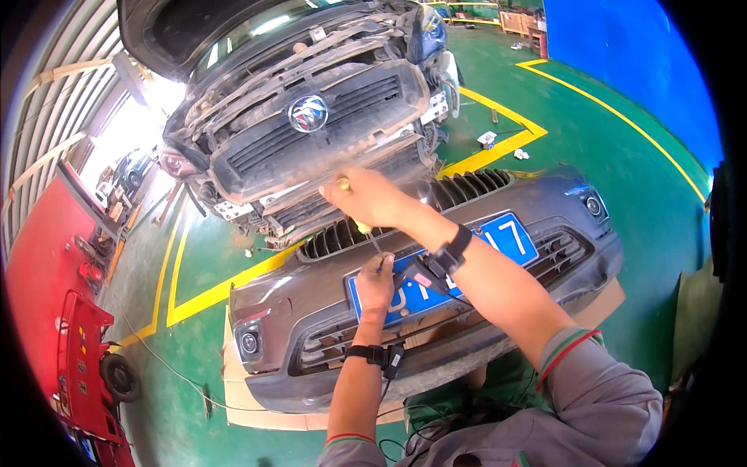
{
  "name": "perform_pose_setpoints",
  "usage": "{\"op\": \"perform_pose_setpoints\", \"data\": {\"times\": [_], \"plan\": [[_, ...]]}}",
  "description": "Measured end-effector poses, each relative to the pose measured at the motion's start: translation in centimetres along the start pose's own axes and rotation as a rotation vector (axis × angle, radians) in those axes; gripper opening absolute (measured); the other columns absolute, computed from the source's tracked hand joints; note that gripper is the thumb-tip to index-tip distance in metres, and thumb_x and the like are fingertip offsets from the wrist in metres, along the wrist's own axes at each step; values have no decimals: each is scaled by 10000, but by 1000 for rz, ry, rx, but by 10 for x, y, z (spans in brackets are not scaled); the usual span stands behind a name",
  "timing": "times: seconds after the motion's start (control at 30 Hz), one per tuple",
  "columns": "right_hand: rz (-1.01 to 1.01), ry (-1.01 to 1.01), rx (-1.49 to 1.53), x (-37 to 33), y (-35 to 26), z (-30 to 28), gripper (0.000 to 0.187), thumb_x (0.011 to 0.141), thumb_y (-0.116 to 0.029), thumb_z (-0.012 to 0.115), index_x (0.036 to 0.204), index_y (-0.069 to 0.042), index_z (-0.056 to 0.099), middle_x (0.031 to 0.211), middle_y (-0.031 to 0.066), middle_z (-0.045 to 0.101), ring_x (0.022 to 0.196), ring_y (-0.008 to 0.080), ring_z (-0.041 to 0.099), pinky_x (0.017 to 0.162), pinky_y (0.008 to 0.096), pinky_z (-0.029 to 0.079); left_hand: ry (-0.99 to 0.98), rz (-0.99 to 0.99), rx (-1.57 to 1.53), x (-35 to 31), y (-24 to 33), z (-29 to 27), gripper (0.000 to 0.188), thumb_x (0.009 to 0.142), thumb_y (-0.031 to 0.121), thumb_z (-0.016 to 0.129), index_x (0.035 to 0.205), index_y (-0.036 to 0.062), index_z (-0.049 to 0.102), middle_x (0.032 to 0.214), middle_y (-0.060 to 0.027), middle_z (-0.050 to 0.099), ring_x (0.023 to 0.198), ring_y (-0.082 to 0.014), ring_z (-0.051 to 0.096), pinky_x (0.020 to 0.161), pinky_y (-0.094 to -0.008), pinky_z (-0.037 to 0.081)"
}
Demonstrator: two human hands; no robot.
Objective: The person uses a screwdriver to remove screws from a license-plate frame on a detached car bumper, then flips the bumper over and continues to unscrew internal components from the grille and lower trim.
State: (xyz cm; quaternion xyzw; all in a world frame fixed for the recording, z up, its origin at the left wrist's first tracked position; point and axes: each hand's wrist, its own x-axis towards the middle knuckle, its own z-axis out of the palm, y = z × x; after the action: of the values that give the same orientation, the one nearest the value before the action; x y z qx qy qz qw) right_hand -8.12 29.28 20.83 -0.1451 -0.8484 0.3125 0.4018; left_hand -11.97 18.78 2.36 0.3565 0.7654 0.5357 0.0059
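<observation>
A screwdriver (363, 227) with a yellow handle is gripped from above by my right hand (366, 196), its thin shaft slanting down. At the lower end of that shaft, the closed fingertips of my left hand (376, 286) pinch around it; whether they also hold a screw is hidden. Both hands are over a detached grey-brown car bumper (268, 307), near the upper left part of its blue licence plate (510, 236). My right forearm crosses above the plate and covers some of it. A black strap with a small device is on each wrist.
Beyond the bumper stands a car (233, 144) with its hood raised and front end exposed. Flattened cardboard (268, 416) lies under the bumper. A thin cable (167, 362) runs over the green floor at left, near a red wheeled machine (82, 358). A small box (486, 140) sits at right.
</observation>
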Motion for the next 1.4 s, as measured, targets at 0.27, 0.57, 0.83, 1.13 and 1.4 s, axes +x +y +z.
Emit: {"op": "perform_pose_setpoints", "data": {"times": [0.27,0.57,0.83,1.13,1.4], "plan": [[-70,218,187,-7,-5,16,261,1003,-223,532,958,34,527,761,285,636,806,515,630,727,536,531,-41,4,69,3,1,-2,200,910,219,684,979,42,746,914,-205,721,847,-367,703,758,-385,543],[165,-815,1153,14,12,-1,399,999,-302,594,688,-57,538,585,48,569,542,144,592,522,327,491,-16,29,84,-1,-2,-2,194,933,212,652,997,58,750,908,-182,735,829,-295,729,767,-348,546],[-93,235,-73,-1,5,12,262,1003,-242,548,1060,11,511,944,269,670,787,487,653,713,547,520,-19,27,66,-1,9,-4,200,912,212,683,1002,46,749,926,-182,735,845,-310,722,774,-374,542],[189,-772,1163,19,22,-3,364,1011,-281,575,715,-93,476,598,-11,459,529,99,481,499,266,417,-34,13,25,1,7,-1,200,904,221,695,987,49,754,932,-182,733,852,-341,709,778,-386,543],[-55,-47,79,-7,-17,6,266,986,-257,560,999,7,590,872,226,670,790,390,679,719,476,528,-102,-74,29,3,3,-13,291,935,276,688,1099,38,719,989,-179,738,864,-270,716,786,-354,540]]}}
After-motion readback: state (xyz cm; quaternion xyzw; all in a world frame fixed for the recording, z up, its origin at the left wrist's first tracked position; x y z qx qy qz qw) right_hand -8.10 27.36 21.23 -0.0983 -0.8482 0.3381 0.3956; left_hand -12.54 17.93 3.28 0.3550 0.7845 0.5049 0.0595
